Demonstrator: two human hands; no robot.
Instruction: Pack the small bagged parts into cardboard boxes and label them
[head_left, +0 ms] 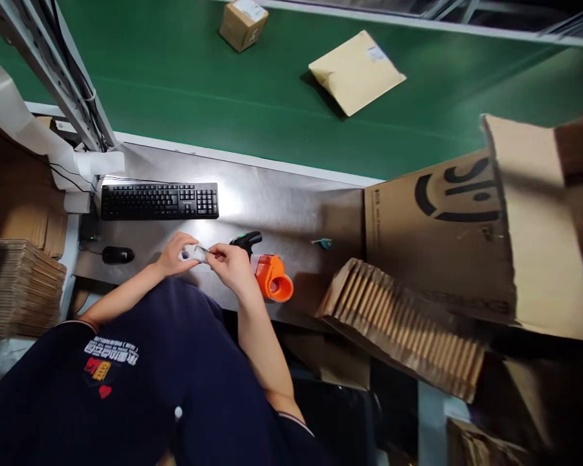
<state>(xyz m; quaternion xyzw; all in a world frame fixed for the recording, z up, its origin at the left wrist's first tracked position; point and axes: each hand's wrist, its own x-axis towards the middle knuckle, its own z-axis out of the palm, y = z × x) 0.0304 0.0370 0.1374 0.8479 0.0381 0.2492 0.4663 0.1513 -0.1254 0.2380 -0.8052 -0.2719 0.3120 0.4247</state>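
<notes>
The packet is between the mouse and tape dispenser; the keyboard lies behind the mouse; beyond the tabletop, a conveyor belt bears an envelope

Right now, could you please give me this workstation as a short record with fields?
Left hand: holds a small whitish packet
Right hand: pinches the packet's right end
Near right hand: black device, orange object
Left side: black mouse, keyboard beyond it
Green surface: brown box, tan envelope
Right side: large carton, stacked cardboard
</notes>
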